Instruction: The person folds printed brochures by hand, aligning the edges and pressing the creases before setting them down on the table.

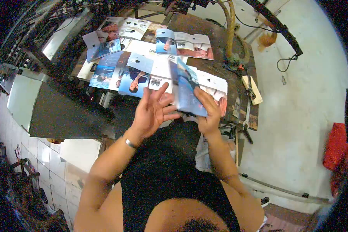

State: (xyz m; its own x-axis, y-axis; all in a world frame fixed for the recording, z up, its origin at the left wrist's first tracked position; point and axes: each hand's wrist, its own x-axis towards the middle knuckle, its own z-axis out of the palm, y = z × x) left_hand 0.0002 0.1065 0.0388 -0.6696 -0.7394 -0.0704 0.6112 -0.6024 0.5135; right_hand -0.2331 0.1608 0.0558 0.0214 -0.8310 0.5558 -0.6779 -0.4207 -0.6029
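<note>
My right hand (209,110) grips a blue printed brochure (188,94) by its right side, holding it tilted above the wooden table (197,22). My left hand (155,110) is open beside the brochure's left edge, palm up and fingers spread, and holds nothing. The brochure is blurred along its left edge. Under and behind it lie several printed sheets, among them a photo sheet (133,79) near my left fingertips and a folded sheet (212,83) beyond my right hand.
At the table's back stand more printed folders (185,44) and a stack (102,42). A yellow hose (231,31) hangs at the right, near a wrench (250,92) on a pale block (255,99). Dark machine parts (46,58) fill the left. Red cloth (336,147) hangs far right.
</note>
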